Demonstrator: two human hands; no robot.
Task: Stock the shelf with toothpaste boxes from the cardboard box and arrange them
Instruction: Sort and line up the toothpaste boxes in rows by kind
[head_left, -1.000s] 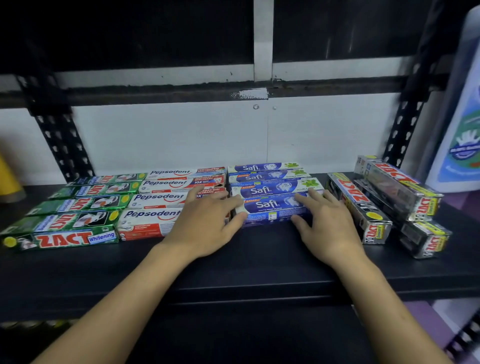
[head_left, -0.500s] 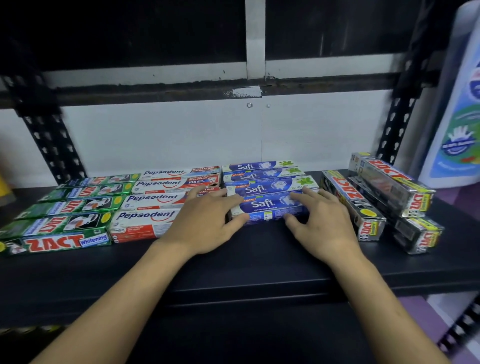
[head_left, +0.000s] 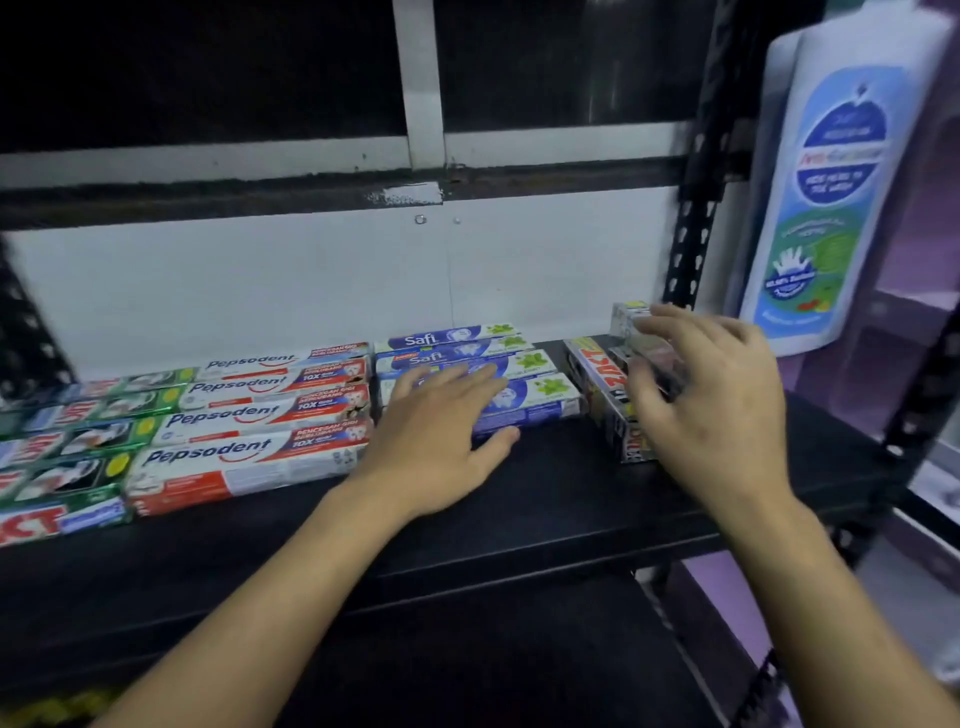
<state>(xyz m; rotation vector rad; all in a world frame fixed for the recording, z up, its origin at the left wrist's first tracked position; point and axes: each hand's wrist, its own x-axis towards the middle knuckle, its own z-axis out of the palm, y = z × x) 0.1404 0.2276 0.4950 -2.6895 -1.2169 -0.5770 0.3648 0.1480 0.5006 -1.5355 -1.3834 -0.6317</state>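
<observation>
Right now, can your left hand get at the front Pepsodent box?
Probably yes: the left hand lies on the Safi boxes, right beside the front Pepsodent box, with nothing between them.

- left hand (head_left: 441, 447): bare, fairly sharp, knuckles and thumb easy to make out
- right hand (head_left: 711, 405): bare as well, but the fingers are smeared by motion blur, so detail's lost
- left forearm (head_left: 291, 597) and right forearm (head_left: 831, 597): slim, bare skin all the way to the bottom edge

Dim, motion-blurred wide-angle view; the shelf (head_left: 545, 499) is dark and edges bend.
</observation>
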